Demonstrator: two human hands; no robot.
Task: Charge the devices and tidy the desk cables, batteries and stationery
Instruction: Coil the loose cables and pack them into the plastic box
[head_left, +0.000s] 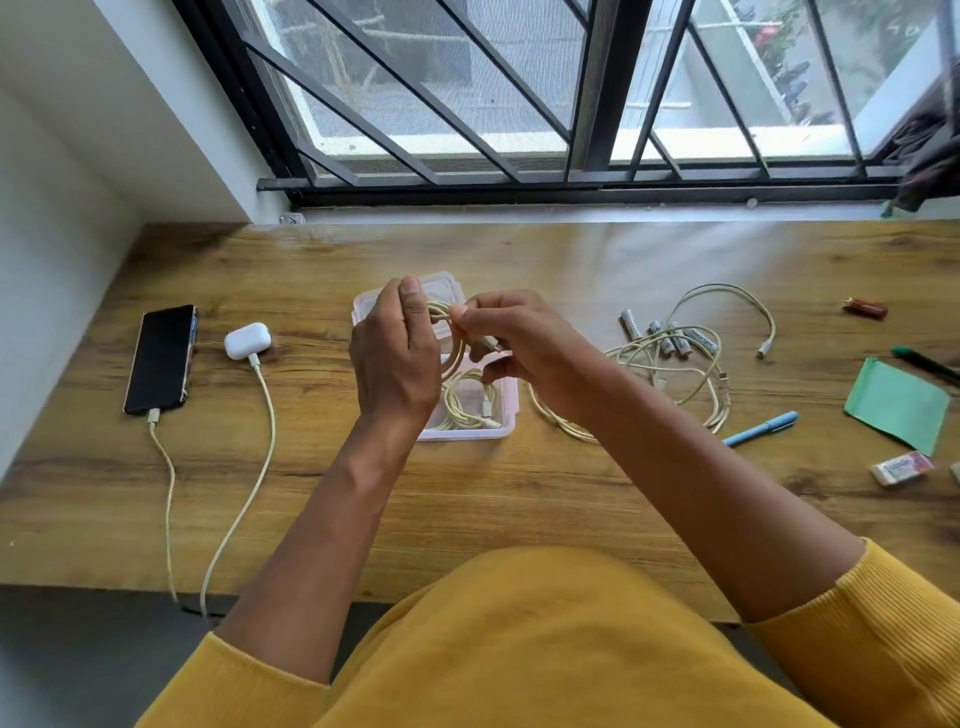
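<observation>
Pinching a pale cable (451, 332) between thumb and fingertips, the right hand (519, 348) holds the end with the plug, while the left hand (396, 358) curls its fingers round the looped part — both above a clear plastic box (506, 423) at the middle of the wooden desk (467, 499). Another coiled cable (467, 397) lies inside the box. To the right, loose cables (696, 374) sprawl over a few batteries (675, 338), with a blue pen (761, 429), a green pouch (896, 405) and an eraser (901, 466) further right. On the left a phone (161, 358) and a white earbud case (247, 340) lie near each other — each with a cable plugged in.
</observation>
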